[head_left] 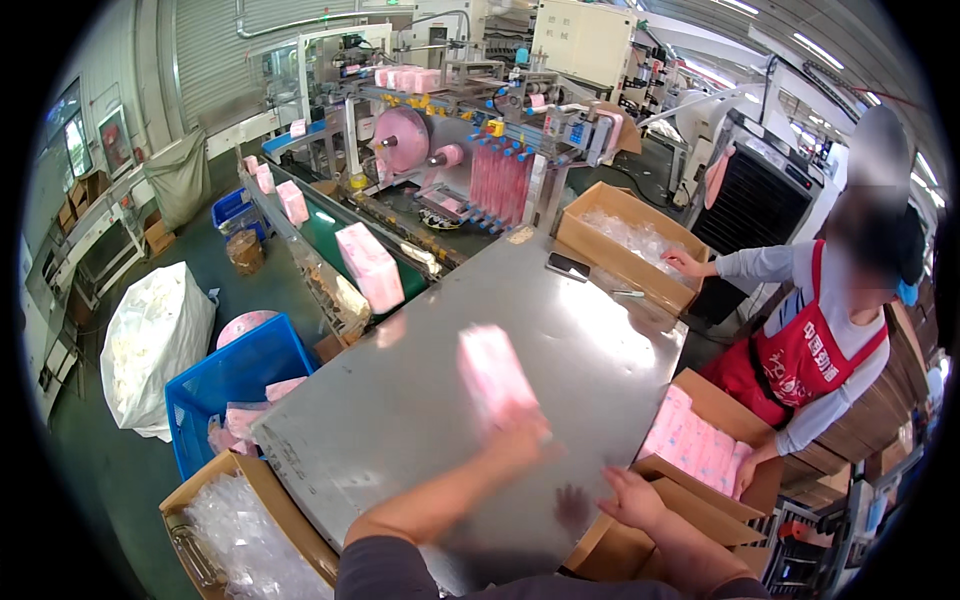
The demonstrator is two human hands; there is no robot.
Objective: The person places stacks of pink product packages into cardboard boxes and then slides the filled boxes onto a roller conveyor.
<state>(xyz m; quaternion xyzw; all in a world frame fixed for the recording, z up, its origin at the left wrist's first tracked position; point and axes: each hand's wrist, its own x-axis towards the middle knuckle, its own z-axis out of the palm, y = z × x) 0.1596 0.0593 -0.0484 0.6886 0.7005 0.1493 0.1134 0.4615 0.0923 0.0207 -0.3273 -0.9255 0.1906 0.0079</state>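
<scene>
My left hand point(522, 438) grips a pink wrapped pack point(493, 375) above the steel table point(420, 380); the pack is blurred by motion. My right hand point(630, 497) rests at the table's near right edge, fingers apart, touching the flap of a brown carton point(640, 545) below it. Another pink pack point(370, 265) rides the green conveyor point(335, 235) at the table's far left corner.
A co-worker in a red apron point(810, 350) stands at the right, one hand in a carton of pink packs point(700, 440), the other in a far carton point(625, 240). A blue crate point(235, 385), a white sack point(155, 340) and a carton of clear bags point(235, 525) sit at left. A phone point(568, 266) lies on the table.
</scene>
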